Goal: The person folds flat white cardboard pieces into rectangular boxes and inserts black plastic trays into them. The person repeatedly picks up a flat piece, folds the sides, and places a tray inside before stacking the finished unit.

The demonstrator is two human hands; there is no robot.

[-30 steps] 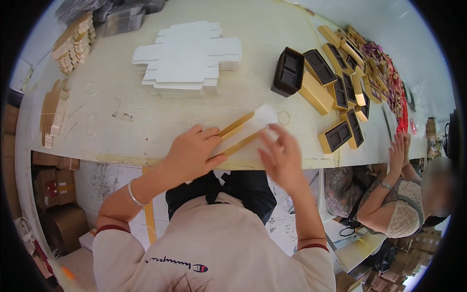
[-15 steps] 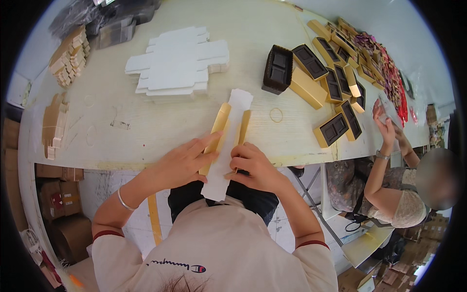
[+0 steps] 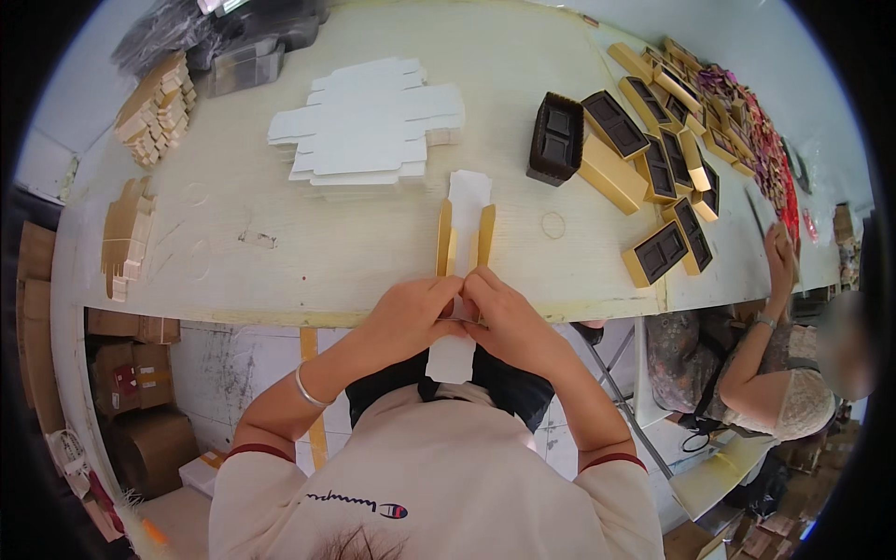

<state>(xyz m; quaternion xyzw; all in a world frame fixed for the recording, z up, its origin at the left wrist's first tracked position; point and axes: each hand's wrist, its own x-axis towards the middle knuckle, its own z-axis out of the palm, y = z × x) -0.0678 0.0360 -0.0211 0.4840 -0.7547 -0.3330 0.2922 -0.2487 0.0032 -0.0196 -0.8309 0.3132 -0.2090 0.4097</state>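
Note:
A small folding carton (image 3: 470, 191), white inside and gold outside, straddles the table's near edge in front of me. Its two long gold sides stand upright, and a white end flap points toward my body. My left hand (image 3: 411, 315) is closed on the near part of its left side. Opposite it, my right hand (image 3: 509, 317) pinches the near part of the right side. The fingertips of both hands meet over the carton and hide the folds there. Beyond it lies a stack of flat white carton blanks (image 3: 364, 121).
Right of centre stands a stack of dark brown plastic trays (image 3: 556, 140), beside several gold boxes (image 3: 612, 175) holding such trays. A rubber band (image 3: 553, 225) lies nearby. Folded gold blanks (image 3: 128, 229) are at the left. At the right sits a co-worker, one hand (image 3: 779, 252) raised.
My hands have come together over the carton's near part. The carton's sides, tilted before, now stand straighter and more parallel. The co-worker's hand has lowered slightly.

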